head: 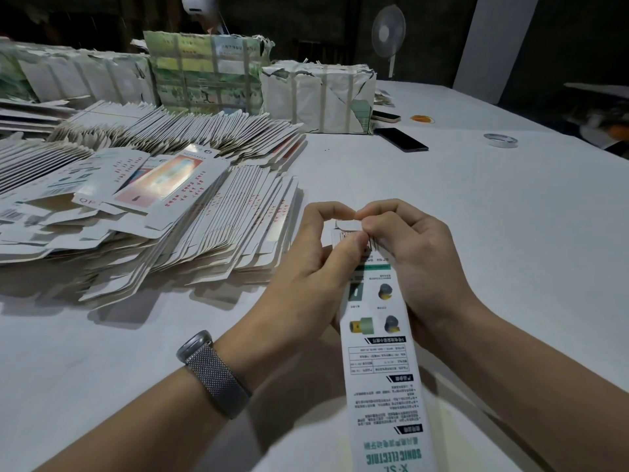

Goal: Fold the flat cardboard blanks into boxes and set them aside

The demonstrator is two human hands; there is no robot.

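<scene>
One long narrow box (381,352) is in play, white glossy card with green print, a barcode near the far end and four little product pictures down its face. Both hands are on its far end over the white tabletop (476,212): the left hand (306,264) has its thumb pressed on the barcode and fingers curled round the card, and the right hand (408,247) pinches the small end flap. There's a mesh-band watch (212,373) on the left wrist. To the left sits a big fanned heap of flat blanks (190,212), too many to count. Behind it are three strapped paper-wrapped bundles (320,97). Also two dark phones (401,139), one tape roll (503,140), one fan (388,32).
</scene>
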